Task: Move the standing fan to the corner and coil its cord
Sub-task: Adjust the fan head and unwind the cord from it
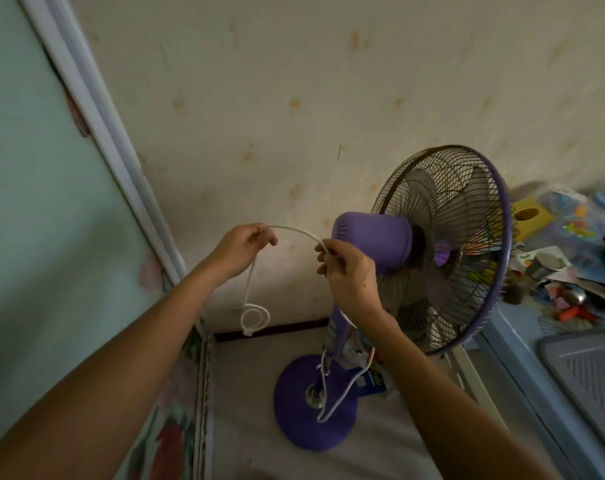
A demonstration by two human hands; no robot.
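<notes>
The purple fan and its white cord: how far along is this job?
The purple standing fan already stands in the corner. The left hand and right hand stretch its white cord between them. Only one small loop hangs; slack lies on the round purple base, uncoiled.

Smooth purple plastic fan, dark wire-metal grille, glossy white cord, stained matt wall

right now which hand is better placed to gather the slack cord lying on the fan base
Right hand, probably. It pinches the cord on the side running down to the purple base. The left hand holds the dangling end with its small loop.
</notes>
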